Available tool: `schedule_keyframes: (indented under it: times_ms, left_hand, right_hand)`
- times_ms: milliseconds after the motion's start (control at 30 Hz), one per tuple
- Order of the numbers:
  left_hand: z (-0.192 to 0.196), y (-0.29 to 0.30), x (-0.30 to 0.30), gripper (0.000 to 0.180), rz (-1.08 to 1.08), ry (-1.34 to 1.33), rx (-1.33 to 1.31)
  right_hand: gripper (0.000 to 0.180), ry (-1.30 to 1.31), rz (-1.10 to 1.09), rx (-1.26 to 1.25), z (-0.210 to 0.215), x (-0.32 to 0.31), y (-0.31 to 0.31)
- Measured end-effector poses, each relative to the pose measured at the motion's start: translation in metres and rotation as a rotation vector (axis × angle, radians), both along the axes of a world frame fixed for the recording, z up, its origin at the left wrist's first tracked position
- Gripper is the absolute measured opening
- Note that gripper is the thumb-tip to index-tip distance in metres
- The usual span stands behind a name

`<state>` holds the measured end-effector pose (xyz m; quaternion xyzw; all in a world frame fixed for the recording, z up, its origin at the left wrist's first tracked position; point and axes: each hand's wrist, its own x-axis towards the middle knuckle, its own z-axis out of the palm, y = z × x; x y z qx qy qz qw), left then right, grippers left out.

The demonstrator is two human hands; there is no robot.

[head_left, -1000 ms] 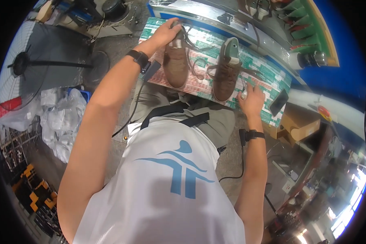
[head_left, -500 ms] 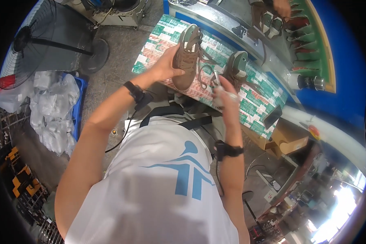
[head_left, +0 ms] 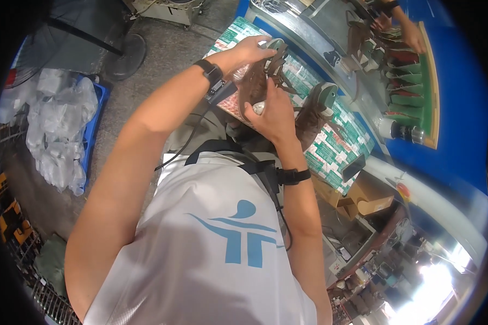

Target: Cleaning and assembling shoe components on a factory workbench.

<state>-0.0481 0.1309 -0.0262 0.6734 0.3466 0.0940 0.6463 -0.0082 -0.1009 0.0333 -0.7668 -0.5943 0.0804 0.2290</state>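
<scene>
Your white shirt (head_left: 162, 271) bears a blue emblem (head_left: 243, 244) like a stylised figure; the green, red and white tape on the low bench (head_left: 328, 160) carries lettering too small to read. From the centre, a brown lace-up shoe (head_left: 253, 81) with a green-lined collar is at 12 o'clock — your left hand (head_left: 250, 51) wrapped round its heel, your right hand (head_left: 276, 111) bent over its forepart, thumb apart from fingers; whether these pinch cannot be told. Its brown mate (head_left: 308, 120) stands at 2 o'clock, just beside your right hand. At 3 o'clock lies a black phone (head_left: 354, 168); farther out at 2, a co-worker's hand (head_left: 413, 38) is near a green, wood-edged rack (head_left: 432, 81). At 10 o'clock, clear plastic bags (head_left: 51, 146) crowd a blue tray (head_left: 96, 129) — grey floor (head_left: 160, 65) separating it from the bench's left edge.
</scene>
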Motion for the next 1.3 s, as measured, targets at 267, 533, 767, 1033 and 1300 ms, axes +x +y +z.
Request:
schedule_keyframes:
  times_ms: [267, 533, 767, 1033, 1300]
  left_hand:
    - [-0.020, 0.007, 0.012, 0.074, -0.025, 0.014, 0.124]
    - [-0.015, 0.006, 0.008, 0.071, -0.042, 0.025, 0.073]
    - [-0.036, 0.015, 0.019, 0.076, -0.024, 0.075, 0.212]
    - [-0.032, -0.002, 0.028, 0.086, -0.010, -0.010, 0.188]
    - [-0.021, -0.007, 0.026, 0.086, -0.004, 0.019, 0.198]
  right_hand:
    - [0.080, 0.267, -0.108, 0.013, 0.003, -0.010, 0.019]
    - [0.074, 0.442, 0.112, -0.094, 0.028, -0.033, 0.000]
    - [0.074, 0.800, 0.127, -0.336, 0.050, -0.013, -0.035]
    - [0.081, 0.169, -0.131, -0.008, 0.003, 0.035, -0.013]
    - [0.080, 0.124, -0.052, -0.035, 0.005, 0.034, -0.016]
